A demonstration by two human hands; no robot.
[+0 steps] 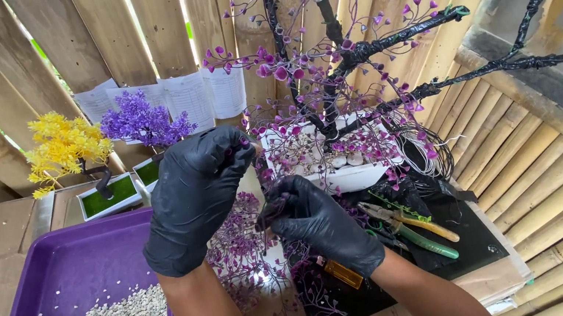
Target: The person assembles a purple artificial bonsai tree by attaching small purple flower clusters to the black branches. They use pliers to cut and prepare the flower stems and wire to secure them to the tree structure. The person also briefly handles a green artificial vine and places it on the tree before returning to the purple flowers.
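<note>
Both my hands wear black gloves. My left hand [194,197] is raised in front of a wire tree with purple bead leaves [327,62], its fingertips pinched on a thin beaded twig near the tree's white pot [347,174]. My right hand [321,223] sits just below and to the right, fingers closed on the lower end of a purple beaded sprig [247,252]. The tree's black-wrapped branches [520,63] spread to the right, bare of beads.
A purple tray [53,274] with small pale pebbles lies at the left. Behind it stand a yellow miniature tree [64,149] and a purple one [142,123]. Pliers with yellow and green handles [419,230] lie on a black mat. A bamboo wall runs along the right.
</note>
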